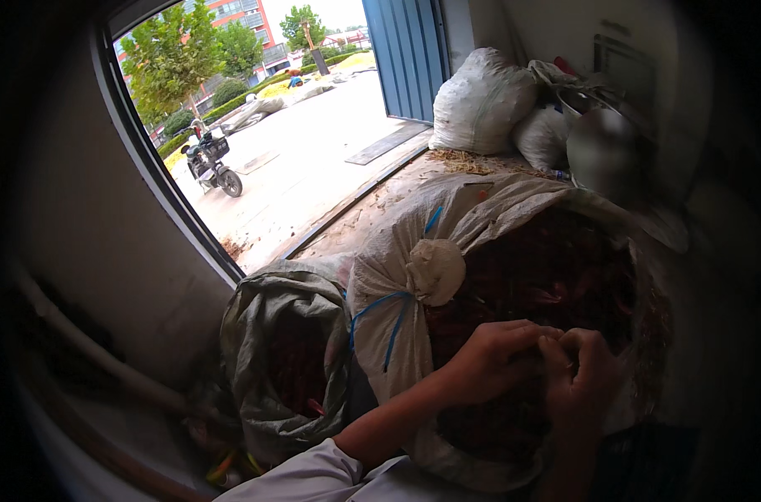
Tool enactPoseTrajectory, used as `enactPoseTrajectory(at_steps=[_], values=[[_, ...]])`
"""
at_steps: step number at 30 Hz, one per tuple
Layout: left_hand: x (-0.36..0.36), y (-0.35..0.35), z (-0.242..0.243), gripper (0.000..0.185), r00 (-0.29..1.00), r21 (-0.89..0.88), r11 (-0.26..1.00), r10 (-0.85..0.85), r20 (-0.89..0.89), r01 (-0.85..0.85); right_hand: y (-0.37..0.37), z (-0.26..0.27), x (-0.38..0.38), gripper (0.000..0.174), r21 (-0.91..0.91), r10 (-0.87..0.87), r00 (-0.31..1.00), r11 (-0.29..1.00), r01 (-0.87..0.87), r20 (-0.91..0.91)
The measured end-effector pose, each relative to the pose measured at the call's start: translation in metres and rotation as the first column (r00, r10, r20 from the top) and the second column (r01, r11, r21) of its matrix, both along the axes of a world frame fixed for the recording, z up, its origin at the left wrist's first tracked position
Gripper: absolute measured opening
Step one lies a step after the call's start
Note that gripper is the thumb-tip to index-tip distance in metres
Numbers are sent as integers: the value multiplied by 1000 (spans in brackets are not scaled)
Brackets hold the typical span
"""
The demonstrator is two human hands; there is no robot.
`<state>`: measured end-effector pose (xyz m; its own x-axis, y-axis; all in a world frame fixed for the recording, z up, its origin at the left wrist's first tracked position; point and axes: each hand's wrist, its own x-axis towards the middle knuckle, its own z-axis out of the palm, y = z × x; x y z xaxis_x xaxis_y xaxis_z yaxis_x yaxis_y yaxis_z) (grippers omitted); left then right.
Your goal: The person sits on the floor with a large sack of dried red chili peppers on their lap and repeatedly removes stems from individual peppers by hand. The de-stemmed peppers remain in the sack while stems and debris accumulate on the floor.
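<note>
My left hand [496, 359] and my right hand [584, 370] meet over a large open sack, fingertips together with the fingers bent. Whatever may be pinched between them is too dark and too covered to make out. Below them, dark red pods that look like dried chili peppers [546, 293] fill the white woven sack [393, 251]. Its rim is rolled back, and a bunched knot [440, 271] of its cloth stands at the left side, with blue ties [380, 305] near it. A smaller grey-green woven sack [248, 351] with similar red pods [314, 406] stands to the left.
Full white sacks [484, 103] lean by the wall beyond, near a pale rounded container [600, 147]. Straw-like scraps [462, 161] litter the floor. A blue metal door [405, 59] stands open onto a bright yard with a parked scooter [211, 160].
</note>
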<state>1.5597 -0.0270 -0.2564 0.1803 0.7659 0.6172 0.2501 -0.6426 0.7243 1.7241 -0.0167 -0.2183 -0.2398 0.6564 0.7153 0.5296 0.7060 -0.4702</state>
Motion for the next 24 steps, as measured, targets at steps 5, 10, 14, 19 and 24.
enactPoseTrajectory(at_steps=[5, 10, 14, 19, 24], values=[[4, 0, -4, 38, 977, 128, 979, 176, -121, -161, 1, 2, 10, 22, -129, 5, 984, 991, 18, 176], [4, 1, -8, 33, 975, 154, 969, 206, -79, -192, 6, -1, 14, 26, 123, 2, 937, 991, -48, 349], [2, -4, -16, 27, 964, -13, 964, 265, 5, -265, 28, -21, 3, 22, 52, 165, 981, 984, -171, 98], [1, -5, -27, 19, 906, -253, 960, 207, 370, -116, 40, -49, -19, 38, -228, 315, 860, 875, -427, -402], [-1, 1, -30, 19, 844, -285, 958, 166, 509, -17, 41, -54, -29, 41, -341, 244, 707, 742, -577, -664]])
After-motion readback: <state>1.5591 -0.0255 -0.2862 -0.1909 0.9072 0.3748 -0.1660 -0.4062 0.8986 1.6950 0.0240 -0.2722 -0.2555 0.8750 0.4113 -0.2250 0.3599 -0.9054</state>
